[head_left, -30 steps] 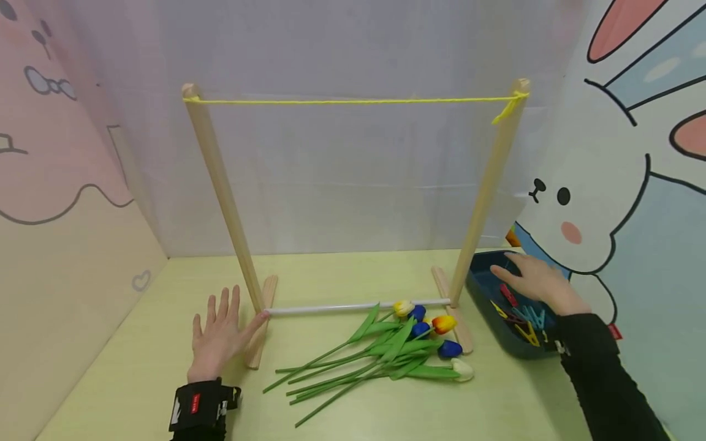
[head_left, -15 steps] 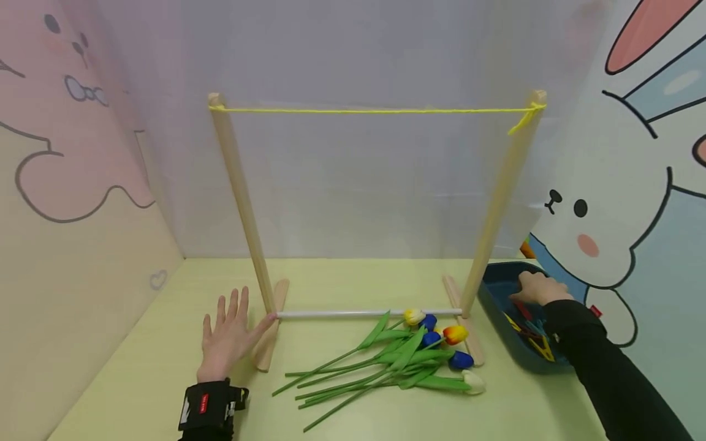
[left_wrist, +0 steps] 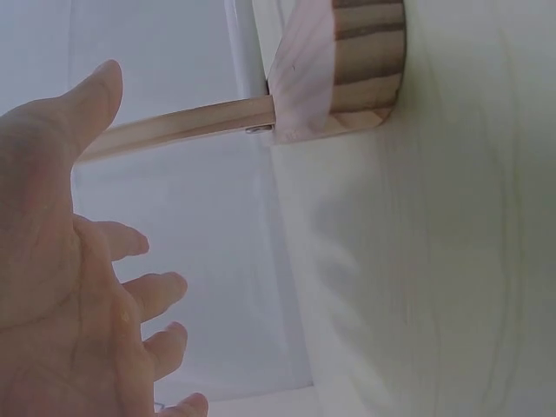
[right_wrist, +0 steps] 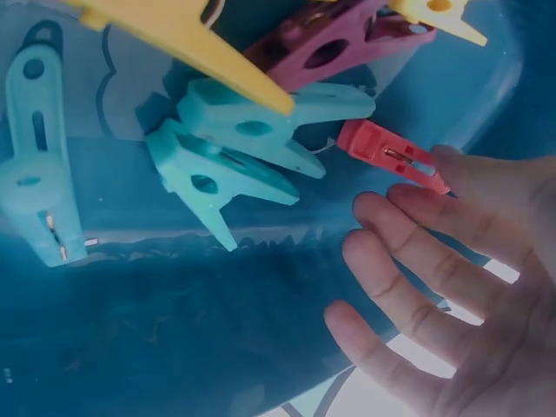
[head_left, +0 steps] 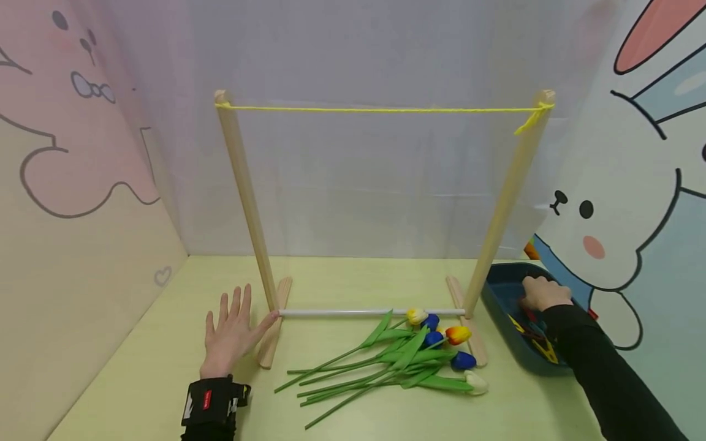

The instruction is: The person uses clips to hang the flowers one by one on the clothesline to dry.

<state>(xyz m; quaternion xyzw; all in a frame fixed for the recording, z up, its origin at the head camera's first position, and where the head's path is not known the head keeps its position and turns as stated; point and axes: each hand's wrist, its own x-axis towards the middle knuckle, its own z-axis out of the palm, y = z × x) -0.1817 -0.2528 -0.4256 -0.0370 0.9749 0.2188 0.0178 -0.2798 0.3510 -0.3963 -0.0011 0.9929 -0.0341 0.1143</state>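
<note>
In the head view my left hand point(head_left: 231, 342) is held with straight, spread fingers beside the wooden stand's left foot point(head_left: 274, 331). The left wrist view shows its thumb apart from the wood. My right hand point(head_left: 544, 293) reaches into the dark blue basin point(head_left: 510, 343). The right wrist view shows its thumb and index finger pinching the end of a red clothespin point(right_wrist: 389, 155). Several turquoise clothespins point(right_wrist: 221, 187), a purple clothespin point(right_wrist: 326, 48) and yellow clothespins point(right_wrist: 200, 43) lie around it in the basin.
Two wooden posts point(head_left: 245, 202) carry a yellow string point(head_left: 380, 110) across the top and a white rod point(head_left: 342, 313) low down. Several artificial tulips point(head_left: 408, 355) lie on the table before the rod, blossoms to the right. A rabbit-printed wall point(head_left: 607, 184) stands behind the basin.
My right hand has lowered deeper into the basin, and its thumb and finger have closed on the red clothespin. The left hand stays beside the stand. The head view has shifted slightly.
</note>
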